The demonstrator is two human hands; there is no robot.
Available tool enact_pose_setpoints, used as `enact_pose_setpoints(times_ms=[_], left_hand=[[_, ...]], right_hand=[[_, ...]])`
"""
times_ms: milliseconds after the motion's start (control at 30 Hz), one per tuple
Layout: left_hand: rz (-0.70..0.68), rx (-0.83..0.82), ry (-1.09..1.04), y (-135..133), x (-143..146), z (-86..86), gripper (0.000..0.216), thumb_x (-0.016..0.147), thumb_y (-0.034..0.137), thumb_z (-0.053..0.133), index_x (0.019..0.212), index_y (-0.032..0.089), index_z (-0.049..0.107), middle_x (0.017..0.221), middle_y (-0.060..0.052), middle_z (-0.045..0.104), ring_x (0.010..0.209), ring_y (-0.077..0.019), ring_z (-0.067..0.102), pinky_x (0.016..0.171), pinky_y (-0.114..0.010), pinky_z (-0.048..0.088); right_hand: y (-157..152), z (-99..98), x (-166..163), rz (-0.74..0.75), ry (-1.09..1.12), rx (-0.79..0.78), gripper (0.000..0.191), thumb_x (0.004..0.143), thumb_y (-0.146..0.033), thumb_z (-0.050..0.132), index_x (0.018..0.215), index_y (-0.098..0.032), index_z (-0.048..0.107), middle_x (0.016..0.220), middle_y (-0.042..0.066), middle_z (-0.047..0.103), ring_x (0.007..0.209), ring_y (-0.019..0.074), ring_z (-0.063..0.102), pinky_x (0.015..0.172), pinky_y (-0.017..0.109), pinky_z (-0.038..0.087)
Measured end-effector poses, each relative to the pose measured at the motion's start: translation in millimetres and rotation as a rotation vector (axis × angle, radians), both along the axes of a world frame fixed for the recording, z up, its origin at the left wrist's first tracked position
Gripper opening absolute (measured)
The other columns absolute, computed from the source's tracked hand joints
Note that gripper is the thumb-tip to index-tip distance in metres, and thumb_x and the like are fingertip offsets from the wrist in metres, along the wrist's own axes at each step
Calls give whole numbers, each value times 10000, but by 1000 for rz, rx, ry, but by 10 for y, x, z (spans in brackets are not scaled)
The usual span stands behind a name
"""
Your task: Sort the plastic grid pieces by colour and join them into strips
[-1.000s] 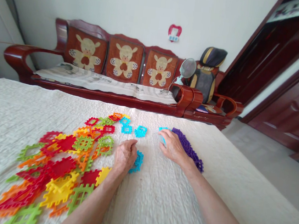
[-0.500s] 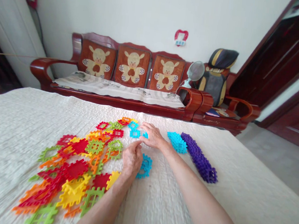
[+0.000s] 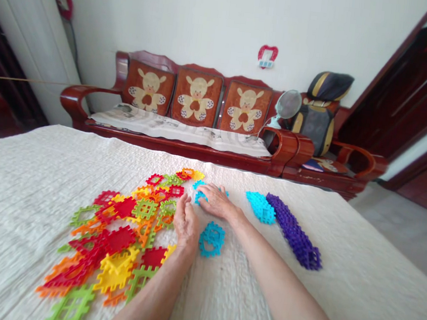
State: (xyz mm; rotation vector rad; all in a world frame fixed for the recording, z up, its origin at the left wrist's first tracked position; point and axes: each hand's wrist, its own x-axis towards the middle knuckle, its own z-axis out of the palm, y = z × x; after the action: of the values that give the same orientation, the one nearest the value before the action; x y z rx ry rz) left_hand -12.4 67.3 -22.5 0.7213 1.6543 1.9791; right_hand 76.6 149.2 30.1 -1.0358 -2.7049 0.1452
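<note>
My right hand point(image 3: 215, 201) lies over a few light-blue interlocking plastic pieces point(image 3: 197, 184), its fingers stretched out and partly covering them. To its left, my left hand point(image 3: 186, 222) is held edge-on with straight fingers and nothing visible in it. It is beside the spread pile of notched building pieces in red point(image 3: 120, 239), yellow point(image 3: 116, 269), green point(image 3: 145, 208) and orange point(image 3: 145, 230). Nearer to me, between my forearms, sits a small blue stack of pieces point(image 3: 211, 240).
Right of my hands lie a row of light-blue pieces point(image 3: 261, 208) and a long purple row point(image 3: 293, 231). All rest on a white quilted cover point(image 3: 245, 295). Beyond its far edge stand a wooden sofa point(image 3: 188, 146) with bear cushions and a small fan point(image 3: 288, 104).
My left hand has gone from bent fingers near the right hand to straight fingers, apart from it. My right hand has flattened over the blue pieces. The view has shifted slightly.
</note>
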Motion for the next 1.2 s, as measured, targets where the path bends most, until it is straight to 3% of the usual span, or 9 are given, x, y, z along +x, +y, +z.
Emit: enact_pose_setpoints(times_ms=[233,433,567,667,867,1033,1200], left_hand=[[-148,-86,173,-50,16,59,405,874,247,373,1231,159,542,1216,-96,625,1152,-186,562,1014,-334,417],[-388,-74,254,-110,82,124,392,861,243,401,1187,118,579,1128,-117,670,1061,-209,616,970,-368,458],[-458,-65,229,-125,87,141,402,873,266,398,1204,120,572,1117,-117,676,1037,-203,627,938,-359,480],[-502,-90,345,-172,96,207,394,869,249,405,1193,130,593,1165,-109,660,1088,-207,605,978,-357,452],[-659,-56,479,-258,141,307,359,861,244,425,1154,195,627,1127,-57,685,1054,-188,622,955,-319,466],[-612,-69,355,-219,159,243,343,870,249,400,1108,171,635,1008,-72,716,896,-172,667,814,-298,522],[-550,-84,245,-168,158,171,340,869,275,412,1105,164,629,971,-79,720,863,-166,677,778,-286,532]], right_hand=[[-285,-59,480,61,134,29,284,845,-227,531,1123,-189,573,1171,87,603,1124,226,501,978,425,338],[-484,89,744,97,144,-29,252,846,-182,502,1070,-206,615,1058,58,641,1025,199,558,922,366,414],[-413,69,759,-43,238,67,274,880,-192,437,1090,-182,614,1171,94,607,1115,209,533,985,387,399],[-321,-53,765,-119,193,84,341,858,-162,430,1160,-122,583,1264,146,554,1195,230,485,1033,410,371],[-356,-128,1084,-13,147,-29,543,702,-92,472,1237,-157,535,1273,124,551,1219,226,475,1053,438,364],[-557,-4,1363,-73,186,-72,654,627,-90,481,1277,-164,505,1335,128,506,1261,250,453,1057,452,364],[-623,-51,1406,-108,202,-70,691,612,-73,460,1292,-188,490,1393,107,471,1298,241,423,1077,463,343]])
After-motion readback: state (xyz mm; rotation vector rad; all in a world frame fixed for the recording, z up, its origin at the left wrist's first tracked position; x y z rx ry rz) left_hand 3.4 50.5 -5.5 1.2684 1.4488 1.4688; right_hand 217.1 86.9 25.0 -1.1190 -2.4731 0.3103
